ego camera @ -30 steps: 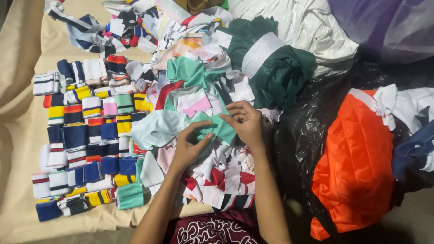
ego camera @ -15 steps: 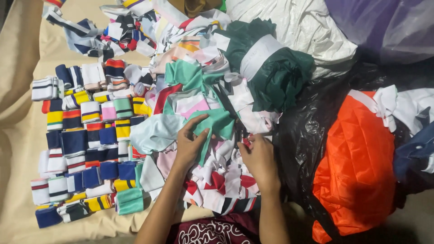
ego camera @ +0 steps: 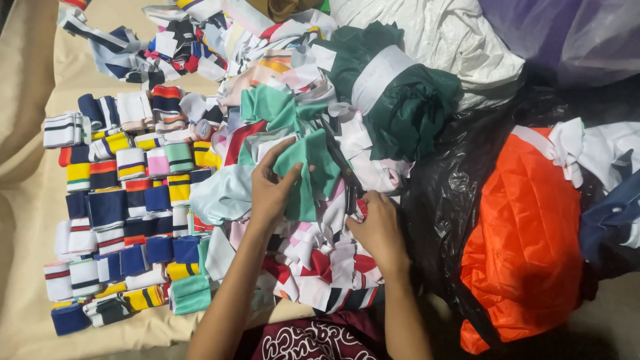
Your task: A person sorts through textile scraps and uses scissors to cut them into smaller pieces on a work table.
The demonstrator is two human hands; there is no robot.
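Fingers, left hand (ego camera: 270,190): closed in a pinch on the mint-green knit piece (ego camera: 308,175), thumb on its front face, the other fingers behind it; the piece is held up slightly above the loose heap.

Fingers, right hand (ego camera: 379,225): curled down into the striped scraps (ego camera: 320,263) beside the green piece; whether they grip anything cannot be told, as the fingertips are buried in cloth.

Mint-green knit piece: centre of view, between the two hands, folded, hanging from the left hand.

Loose heap: red, white, pink and black striped rib trims, under and around both hands, spreading toward the top of the view.

Sorted rows (ego camera: 127,213): folded rib pieces in navy, yellow, white, red and green, laid in lines to the left of the left hand on a beige sheet (ego camera: 30,133).

Dark green bundle (ego camera: 407,100): rolled fabric with a white band, above and right of the hands.

Black plastic bag (ego camera: 453,193): right of the right hand, touching the heap.

Orange fabric (ego camera: 527,233): lying in the black bag, far right.

White plastic sack (ego camera: 440,40): top of view, behind the green bundle.
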